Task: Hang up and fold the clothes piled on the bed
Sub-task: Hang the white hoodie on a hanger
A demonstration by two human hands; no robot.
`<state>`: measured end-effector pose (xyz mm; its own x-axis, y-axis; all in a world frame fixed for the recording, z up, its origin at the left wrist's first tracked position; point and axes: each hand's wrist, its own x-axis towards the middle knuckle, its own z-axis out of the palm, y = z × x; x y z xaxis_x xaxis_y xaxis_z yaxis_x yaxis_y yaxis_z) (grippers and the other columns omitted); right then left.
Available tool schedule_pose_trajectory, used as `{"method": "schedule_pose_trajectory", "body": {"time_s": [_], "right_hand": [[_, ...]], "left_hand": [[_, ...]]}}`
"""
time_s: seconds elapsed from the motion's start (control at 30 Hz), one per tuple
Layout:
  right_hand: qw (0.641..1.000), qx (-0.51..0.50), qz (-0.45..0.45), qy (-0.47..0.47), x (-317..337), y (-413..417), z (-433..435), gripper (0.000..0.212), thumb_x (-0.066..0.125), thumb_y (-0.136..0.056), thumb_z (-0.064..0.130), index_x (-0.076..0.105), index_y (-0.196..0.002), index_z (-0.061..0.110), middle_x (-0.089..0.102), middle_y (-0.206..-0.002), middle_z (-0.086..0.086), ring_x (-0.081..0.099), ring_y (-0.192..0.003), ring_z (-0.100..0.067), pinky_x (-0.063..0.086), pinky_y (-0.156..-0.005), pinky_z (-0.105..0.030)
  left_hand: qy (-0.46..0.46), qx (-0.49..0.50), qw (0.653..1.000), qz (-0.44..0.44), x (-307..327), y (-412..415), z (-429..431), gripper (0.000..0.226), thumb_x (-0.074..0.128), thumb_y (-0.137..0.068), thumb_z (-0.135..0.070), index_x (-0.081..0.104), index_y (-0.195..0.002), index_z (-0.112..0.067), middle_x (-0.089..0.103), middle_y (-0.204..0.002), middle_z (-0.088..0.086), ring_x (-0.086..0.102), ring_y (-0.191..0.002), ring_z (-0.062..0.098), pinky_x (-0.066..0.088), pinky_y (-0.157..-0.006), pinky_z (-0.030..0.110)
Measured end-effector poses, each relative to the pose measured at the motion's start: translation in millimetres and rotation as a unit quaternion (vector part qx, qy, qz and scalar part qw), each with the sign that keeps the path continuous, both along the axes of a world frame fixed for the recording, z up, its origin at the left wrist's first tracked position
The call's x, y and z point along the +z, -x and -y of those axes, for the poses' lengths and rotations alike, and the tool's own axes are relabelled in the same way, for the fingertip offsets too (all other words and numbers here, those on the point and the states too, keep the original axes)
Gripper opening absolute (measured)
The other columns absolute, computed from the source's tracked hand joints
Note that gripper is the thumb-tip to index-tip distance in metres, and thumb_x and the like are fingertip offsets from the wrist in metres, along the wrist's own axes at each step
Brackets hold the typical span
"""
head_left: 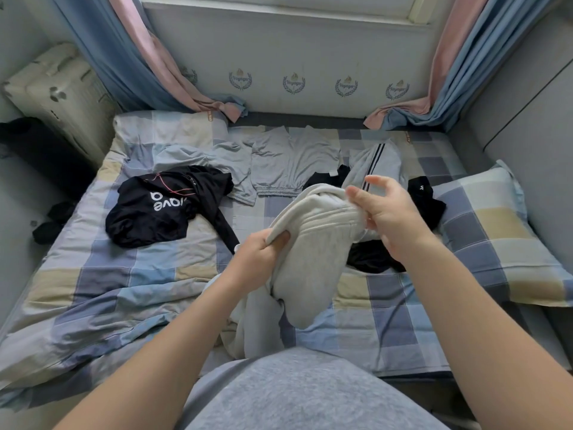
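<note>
Cream-grey garment [313, 243] held above the checked bed [93, 274], its lower end trailing onto the sheet near the person's body. Left hand [260, 252]: fingers clenched on the garment's left edge. Right hand [390, 215]: thumb and lower fingers grasping the bunched top fold (forefinger raised). Black hoodie [161, 206] lies left; grey shorts [291, 162] lie farther back; pillow [496, 231] at right.

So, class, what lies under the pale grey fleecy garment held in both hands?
A crumpled black garment shows beneath its right side, on the checked blue, grey and cream bedsheet. The pale grey fleecy garment covers the rest of it.
</note>
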<state>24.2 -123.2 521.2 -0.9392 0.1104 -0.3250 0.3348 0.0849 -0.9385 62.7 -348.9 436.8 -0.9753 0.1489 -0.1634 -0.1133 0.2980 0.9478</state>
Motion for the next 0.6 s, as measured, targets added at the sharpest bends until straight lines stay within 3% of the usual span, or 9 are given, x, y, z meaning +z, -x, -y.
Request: {"method": "schedule_pose_trajectory", "body": {"time_s": [0.1,0.2,0.27,0.3,0.37,0.43,0.47,0.53,0.6], "right_hand": [[0.986,-0.022,-0.115,-0.117,-13,-16,-4,0.054,0.077,-0.087,0.027,0.050,-0.133,0.025,0.062,-0.117,0.010,0.058,-0.107,0.000,0.049,-0.075,-0.012],[0.960,-0.016,-0.246,-0.131,-25,-39,-1,0.024,0.071,-0.091,0.019,0.060,-0.112,0.024,0.067,-0.104,0.012,0.064,-0.091,-0.004,0.052,-0.079,-0.017],[0.967,0.047,-0.228,-0.104,-34,-49,7,0.014,0.070,-0.091,0.019,0.064,-0.102,0.022,0.071,-0.095,0.006,0.068,-0.082,-0.012,0.056,-0.075,-0.029],[0.972,0.094,-0.186,-0.106,-38,-52,13,0.016,0.072,-0.091,0.022,0.065,-0.105,0.022,0.071,-0.098,0.006,0.069,-0.087,-0.014,0.058,-0.079,-0.034],[0.974,0.166,-0.088,-0.123,-48,-57,29,0.045,0.079,-0.085,0.035,0.060,-0.123,0.022,0.068,-0.116,0.008,0.066,-0.105,-0.010,0.055,-0.094,-0.039],[0.981,0.169,-0.026,-0.089,-54,-58,42,0.069,0.082,-0.071,0.051,0.055,-0.130,0.026,0.066,-0.124,0.008,0.064,-0.113,-0.010,0.052,-0.101,-0.042],[0.984,0.162,-0.021,-0.072,-56,-57,45,0.068,0.079,-0.068,0.055,0.058,-0.126,0.027,0.069,-0.120,0.007,0.065,-0.111,-0.012,0.052,-0.100,-0.044],[0.981,0.163,-0.053,-0.092,-55,-52,40,0.045,0.072,-0.075,0.053,0.068,-0.108,0.023,0.074,-0.100,0.002,0.068,-0.094,-0.017,0.054,-0.089,-0.048],[0.974,0.171,-0.086,-0.124,-52,-46,32,0.022,0.067,-0.089,0.040,0.067,-0.084,0.019,0.062,-0.075,-0.005,0.053,-0.070,-0.025,0.046,-0.070,-0.048]], "left_hand": [[-0.042,0.087,0.995,0.029,6,-3,2,0.053,0.051,-0.091,-0.051,0.064,-0.088,0.000,0.063,-0.081,0.006,0.056,-0.078,0.019,0.045,-0.073,0.039],[-0.086,0.218,0.968,0.091,11,1,-1,0.041,0.055,-0.098,-0.045,0.068,-0.092,-0.007,0.071,-0.092,0.015,0.064,-0.086,0.026,0.054,-0.085,0.050],[-0.117,0.254,0.953,0.116,17,4,-6,0.031,0.056,-0.100,-0.040,0.069,-0.091,-0.013,0.074,-0.096,0.011,0.069,-0.094,0.029,0.054,-0.093,0.054],[-0.134,0.246,0.952,0.119,20,4,-9,0.029,0.058,-0.100,-0.040,0.070,-0.091,-0.015,0.075,-0.098,0.010,0.070,-0.098,0.031,0.054,-0.095,0.055],[-0.156,0.195,0.962,0.113,27,2,-16,0.033,0.060,-0.096,-0.043,0.073,-0.094,-0.012,0.075,-0.101,0.017,0.070,-0.101,0.039,0.053,-0.095,0.059],[-0.155,0.130,0.974,0.105,33,-3,-21,0.036,0.060,-0.094,-0.045,0.075,-0.093,-0.013,0.074,-0.102,0.020,0.069,-0.103,0.040,0.053,-0.095,0.059],[-0.148,0.109,0.978,0.099,35,-3,-21,0.035,0.060,-0.096,-0.044,0.076,-0.092,-0.014,0.075,-0.101,0.017,0.071,-0.101,0.036,0.054,-0.095,0.057],[-0.122,0.105,0.984,0.076,38,1,-18,0.038,0.058,-0.100,-0.041,0.074,-0.093,-0.007,0.075,-0.098,0.017,0.072,-0.091,0.027,0.057,-0.091,0.050],[-0.090,0.133,0.986,0.043,41,5,-9,0.045,0.057,-0.100,-0.043,0.069,-0.085,-0.002,0.069,-0.084,0.014,0.061,-0.075,0.016,0.054,-0.072,0.035]]}}
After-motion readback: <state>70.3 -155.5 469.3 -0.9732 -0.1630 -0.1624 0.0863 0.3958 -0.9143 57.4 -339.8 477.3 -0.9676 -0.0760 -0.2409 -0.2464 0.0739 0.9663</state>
